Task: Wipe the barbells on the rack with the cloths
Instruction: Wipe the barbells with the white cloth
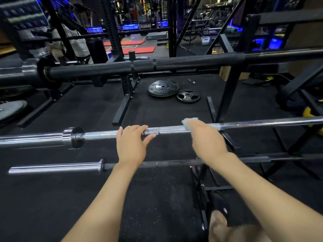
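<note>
A chrome barbell (262,123) lies across the rack at mid-height. My left hand (131,144) grips its knurled shaft, fingers over the top and thumb underneath. My right hand (205,138), blurred by motion, presses a pale cloth (187,123) onto the same shaft just to the right. A lower barbell (54,167) with a dark shaft and chrome sleeve rests below my wrists. A thick black barbell (183,62) sits on the upper level, farther away.
The black rack frame (227,95) stands at the right, with its feet on the dark rubber floor. Two weight plates (163,88) lie flat on the floor beyond the bars. My foot (218,212) is beside the rack base. A person stands at the far left.
</note>
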